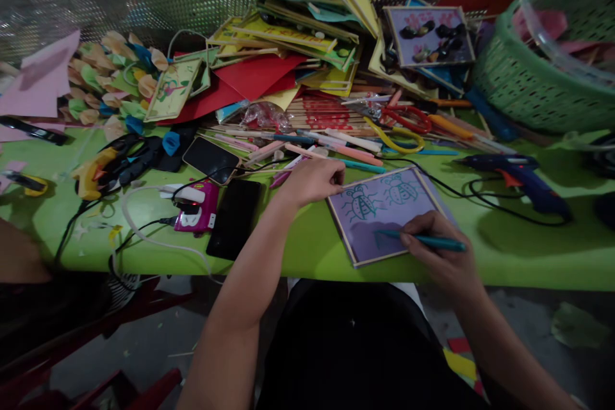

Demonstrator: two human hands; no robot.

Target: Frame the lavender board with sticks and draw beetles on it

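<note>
A purple card (384, 214) in a thin wooden frame lies on the green table (307, 243), with two beetle drawings in teal ink on it. My right hand (444, 253) is closed around a teal pen (427, 241), whose tip touches the card's lower left part. My left hand (312, 180) rests with curled fingers on the table at the card's upper left corner, pressing its edge; several pens lie just beyond it.
Two dark phones (234, 218) and a pink charger (196, 213) with cables lie left of my arm. A blue glue gun (521, 179) sits at the right, a yellow one (91, 176) at the left. Scissors (401, 128), stacked framed cards and a green basket (538, 70) crowd the back.
</note>
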